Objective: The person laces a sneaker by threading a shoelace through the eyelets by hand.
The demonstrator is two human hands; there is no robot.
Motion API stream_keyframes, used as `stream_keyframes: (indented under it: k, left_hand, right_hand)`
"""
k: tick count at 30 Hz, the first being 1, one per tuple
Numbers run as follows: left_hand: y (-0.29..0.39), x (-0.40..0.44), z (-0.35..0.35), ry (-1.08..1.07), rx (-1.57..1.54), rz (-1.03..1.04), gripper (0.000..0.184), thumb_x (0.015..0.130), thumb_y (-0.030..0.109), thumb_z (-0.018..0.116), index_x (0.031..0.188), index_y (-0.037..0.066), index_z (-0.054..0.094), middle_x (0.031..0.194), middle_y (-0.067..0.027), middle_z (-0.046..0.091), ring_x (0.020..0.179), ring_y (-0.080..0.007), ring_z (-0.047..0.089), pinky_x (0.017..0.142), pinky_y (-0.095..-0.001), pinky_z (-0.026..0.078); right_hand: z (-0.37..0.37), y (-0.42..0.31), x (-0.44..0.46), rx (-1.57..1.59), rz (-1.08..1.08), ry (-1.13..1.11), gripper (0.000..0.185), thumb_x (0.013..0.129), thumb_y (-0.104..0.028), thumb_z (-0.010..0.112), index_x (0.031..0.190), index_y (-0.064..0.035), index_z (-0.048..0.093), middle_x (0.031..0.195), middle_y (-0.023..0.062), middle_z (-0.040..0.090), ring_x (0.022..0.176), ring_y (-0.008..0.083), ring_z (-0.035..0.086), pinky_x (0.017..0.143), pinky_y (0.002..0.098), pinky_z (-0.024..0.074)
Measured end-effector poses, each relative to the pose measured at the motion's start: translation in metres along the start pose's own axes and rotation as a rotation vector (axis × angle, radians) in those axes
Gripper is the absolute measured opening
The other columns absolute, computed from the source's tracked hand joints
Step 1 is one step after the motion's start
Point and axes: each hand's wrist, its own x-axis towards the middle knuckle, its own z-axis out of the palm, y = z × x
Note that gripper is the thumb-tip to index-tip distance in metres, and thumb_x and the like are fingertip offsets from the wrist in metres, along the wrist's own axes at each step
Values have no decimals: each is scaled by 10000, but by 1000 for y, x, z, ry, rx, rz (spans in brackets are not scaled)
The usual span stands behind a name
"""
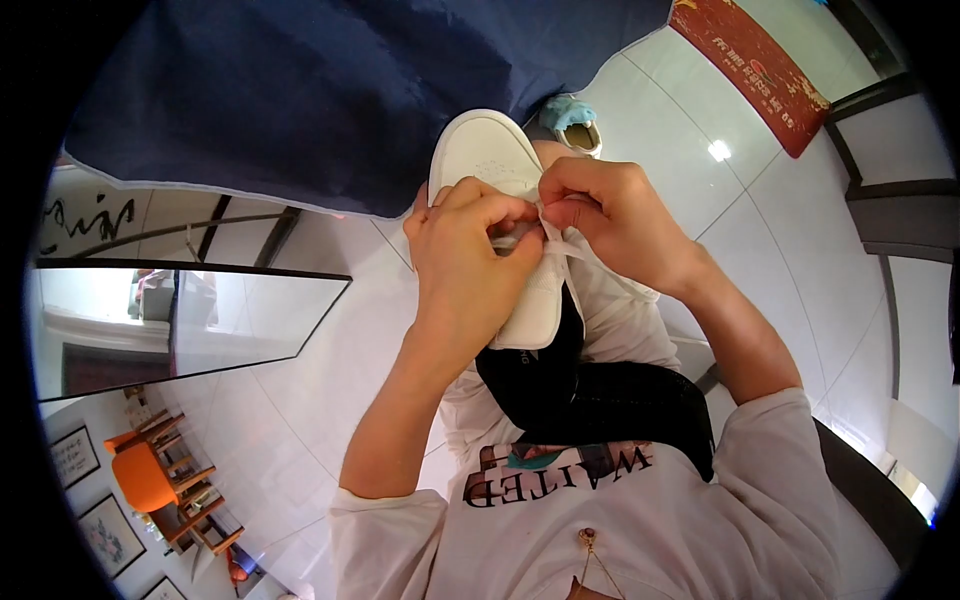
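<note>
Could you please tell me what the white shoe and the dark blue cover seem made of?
White shoe: probably leather or synthetic leather, smooth and matte, with tiny toe perforations.
Dark blue cover: likely fabric, perhaps coated, faintly glossy; soft creases suggest this.

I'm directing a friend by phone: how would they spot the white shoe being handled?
Find the large dark-blue cloth across the upper left. Overlapping its lower edge is a round-toed white shoe between the left hand and right hand. Unlike the pale shoe on the floor with light-blue material, both hands are on it.
</note>
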Motion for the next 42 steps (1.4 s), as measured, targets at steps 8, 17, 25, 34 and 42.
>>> stream_keyframes:
  k: [8,17,25,34,42]
  left_hand:
    - [7,3,-3,-46,194,11,45,694,123,677,723,91,666,768,-26,573,833,-210,541,918,-420,279]
    - [6,4,1,-75,367,176,29,740,48,608,763,65,606,807,-62,541,833,-224,514,821,-376,265]
    - [8,13,-16,-126,633,554,129,646,87,633,768,55,607,824,-66,537,878,-224,512,803,-383,309]
    - [14,-4,-74,-345,554,544,139,690,52,587,828,64,577,860,-64,501,877,-218,480,802,-375,298]
    - [-14,-105,-203,-58,656,98,64,729,-9,493,766,7,444,817,-133,401,795,-285,413,729,-345,322]
  right_hand:
    - [4,14,-4,255,130,1,29,836,50,548,832,22,544,738,27,550,619,69,483,567,216,413]
    - [14,15,-6,-365,-289,455,153,722,-37,661,745,-7,512,722,74,510,619,191,526,562,294,400]
    - [17,-19,-16,-125,263,93,223,688,-165,595,612,44,574,563,162,565,520,290,555,534,344,458]
    - [19,-20,-19,-332,261,100,209,705,-175,580,628,19,578,607,194,578,587,348,580,580,424,471]
    - [19,-15,-21,-345,166,159,175,704,-134,568,634,22,532,574,175,535,530,315,534,541,396,433]
